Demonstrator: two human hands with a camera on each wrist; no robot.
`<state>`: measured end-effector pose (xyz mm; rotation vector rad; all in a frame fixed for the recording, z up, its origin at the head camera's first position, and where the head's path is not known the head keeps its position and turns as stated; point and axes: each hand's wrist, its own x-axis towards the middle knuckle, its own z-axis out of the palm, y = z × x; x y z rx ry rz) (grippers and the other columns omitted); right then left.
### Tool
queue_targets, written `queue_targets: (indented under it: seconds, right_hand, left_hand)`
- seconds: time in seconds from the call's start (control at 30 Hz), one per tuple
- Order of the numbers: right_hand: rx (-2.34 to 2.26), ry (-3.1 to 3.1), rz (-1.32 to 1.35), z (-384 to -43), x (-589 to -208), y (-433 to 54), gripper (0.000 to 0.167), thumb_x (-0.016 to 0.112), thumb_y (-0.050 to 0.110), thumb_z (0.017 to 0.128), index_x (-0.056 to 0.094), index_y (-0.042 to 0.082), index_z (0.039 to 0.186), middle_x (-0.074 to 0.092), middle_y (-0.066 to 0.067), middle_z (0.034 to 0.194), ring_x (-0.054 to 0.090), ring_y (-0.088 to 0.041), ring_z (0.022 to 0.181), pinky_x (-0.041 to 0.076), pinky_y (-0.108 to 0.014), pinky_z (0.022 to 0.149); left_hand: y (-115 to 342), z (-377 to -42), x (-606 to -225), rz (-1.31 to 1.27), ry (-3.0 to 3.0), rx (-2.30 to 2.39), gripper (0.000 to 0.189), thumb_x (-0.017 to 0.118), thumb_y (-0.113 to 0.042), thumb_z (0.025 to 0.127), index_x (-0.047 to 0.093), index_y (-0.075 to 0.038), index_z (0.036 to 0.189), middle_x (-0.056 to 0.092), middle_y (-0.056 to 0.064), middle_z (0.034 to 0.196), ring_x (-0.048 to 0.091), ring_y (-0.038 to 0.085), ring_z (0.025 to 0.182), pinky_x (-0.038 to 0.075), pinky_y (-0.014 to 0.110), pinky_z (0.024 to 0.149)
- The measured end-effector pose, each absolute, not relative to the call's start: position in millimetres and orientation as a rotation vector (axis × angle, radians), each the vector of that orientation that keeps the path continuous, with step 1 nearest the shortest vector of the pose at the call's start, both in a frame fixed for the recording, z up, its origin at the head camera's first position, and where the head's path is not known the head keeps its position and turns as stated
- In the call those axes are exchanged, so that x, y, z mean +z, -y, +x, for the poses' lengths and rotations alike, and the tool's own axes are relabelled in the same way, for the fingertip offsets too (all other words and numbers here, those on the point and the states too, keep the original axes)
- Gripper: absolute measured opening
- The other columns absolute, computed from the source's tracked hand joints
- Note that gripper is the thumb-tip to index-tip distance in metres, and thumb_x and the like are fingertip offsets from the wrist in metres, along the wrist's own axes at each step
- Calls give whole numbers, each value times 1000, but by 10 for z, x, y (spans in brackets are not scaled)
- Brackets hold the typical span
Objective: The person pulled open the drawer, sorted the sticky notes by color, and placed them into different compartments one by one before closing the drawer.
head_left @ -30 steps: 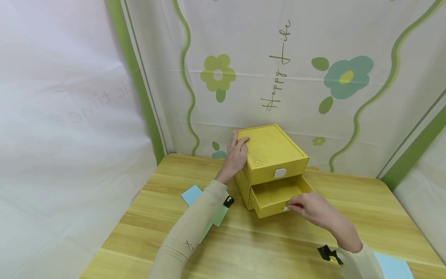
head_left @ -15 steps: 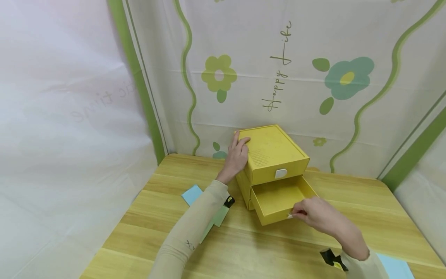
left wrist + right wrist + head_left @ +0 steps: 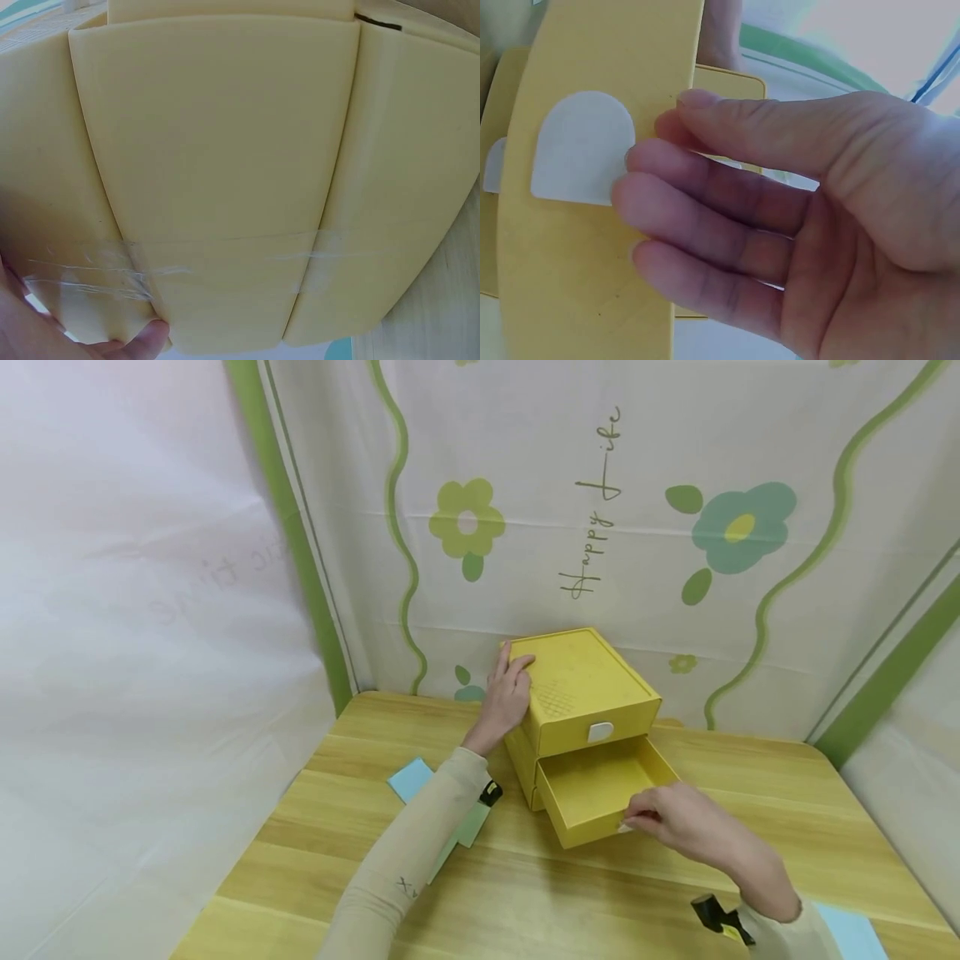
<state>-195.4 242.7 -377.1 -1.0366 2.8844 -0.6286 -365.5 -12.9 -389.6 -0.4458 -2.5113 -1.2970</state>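
Observation:
A yellow drawer box [image 3: 592, 672] stands on the table against the curtain, its middle drawer [image 3: 600, 785] pulled out with a bare inside. My right hand [image 3: 682, 822] pinches the white handle of this drawer in the head view. In the right wrist view, my fingertips meet the edge of the white handle [image 3: 585, 150]. My left hand [image 3: 506, 697] rests on the box's upper left edge, with fingers on the top. Clear tape crosses the box's side panels [image 3: 225, 150] in the left wrist view, where one fingertip [image 3: 154, 337] touches the rear edge.
A light blue sheet [image 3: 411, 779] and a green sheet [image 3: 474, 824] lie by my left sleeve. Another light blue sheet [image 3: 851, 931] lies by my right sleeve. The wooden table [image 3: 570, 910] meets a white curtain [image 3: 547, 460] with a flower print at its back edge.
My right hand has drawn the middle drawer further out towards me, mostly between the first two frames. My left hand has stayed on the box's corner.

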Motion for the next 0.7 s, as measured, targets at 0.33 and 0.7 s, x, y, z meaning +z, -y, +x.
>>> queue_targets:
  seconds: [0.33, 0.7]
  right_hand:
    - [-689, -2956, -984, -1994, -3692, -2560, 10, 66, 15, 92, 69, 17, 83, 53, 19, 66, 38, 7, 57, 37, -18, 52]
    - [-560, -3014, -615, -2193, -3728, -3104, 5, 66, 18, 93, 69, 14, 93, 66, 7, 81, 55, -3, 70, 45, -26, 60]
  left_hand:
    - [166, -3658, -3939, -429, 2511, -1321, 54, 21, -31, 99, 51, -18, 142, 4, -2, 167, 16, 37, 151, 21, 59, 118]
    - [205, -3661, -3938, -442, 2506, -1327, 53, 22, -29, 100, 51, -17, 142, 4, -1, 167, 16, 38, 151, 20, 59, 118]
